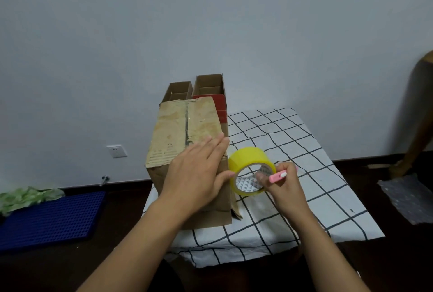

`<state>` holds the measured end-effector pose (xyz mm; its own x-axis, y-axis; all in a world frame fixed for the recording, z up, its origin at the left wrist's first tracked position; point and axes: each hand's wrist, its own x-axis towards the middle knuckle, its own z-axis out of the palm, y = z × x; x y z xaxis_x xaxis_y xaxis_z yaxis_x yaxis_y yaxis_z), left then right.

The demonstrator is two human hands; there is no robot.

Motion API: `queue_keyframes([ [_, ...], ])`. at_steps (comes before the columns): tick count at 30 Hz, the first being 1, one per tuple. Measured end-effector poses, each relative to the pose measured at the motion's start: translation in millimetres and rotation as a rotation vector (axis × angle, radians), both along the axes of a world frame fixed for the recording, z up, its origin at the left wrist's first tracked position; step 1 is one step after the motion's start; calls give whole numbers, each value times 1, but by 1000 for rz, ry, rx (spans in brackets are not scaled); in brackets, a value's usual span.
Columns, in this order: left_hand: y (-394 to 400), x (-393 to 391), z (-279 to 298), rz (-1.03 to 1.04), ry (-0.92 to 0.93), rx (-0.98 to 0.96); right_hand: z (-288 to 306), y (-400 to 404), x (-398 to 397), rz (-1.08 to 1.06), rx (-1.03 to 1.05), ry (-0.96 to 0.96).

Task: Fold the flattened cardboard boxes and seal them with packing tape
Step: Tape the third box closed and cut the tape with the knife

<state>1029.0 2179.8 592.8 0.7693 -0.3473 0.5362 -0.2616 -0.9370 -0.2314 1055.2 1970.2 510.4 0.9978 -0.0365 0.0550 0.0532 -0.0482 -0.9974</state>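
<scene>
Two hands worked at the centre of the frame. The left hand (199,170) lay flat, fingers straight, pressing the top of the folded cardboard box (187,137) that stood on the checked table (293,151). Just right of the box, the right hand (285,188) had its grip curled around a pink cutter (278,177) and the yellow tape roll (251,170). Behind stood two open boxes (206,88).

Faint print on the cardboard box (185,132) seems too blurred to read.
</scene>
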Motion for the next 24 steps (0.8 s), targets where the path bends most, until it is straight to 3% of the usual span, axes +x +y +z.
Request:
queue_keyframes([
  [5,-1,1,0,-2,12,-31,28,-24,0,-4,138,-124],
  [12,-3,-2,3,45,81,-43,94,-10,1,-158,109,-365],
  [20,-17,-1,0,99,-24,-133,108,3,37,183,188,-268],
  [24,-13,1,-3,63,-45,-128,100,4,50,236,188,-209],
])
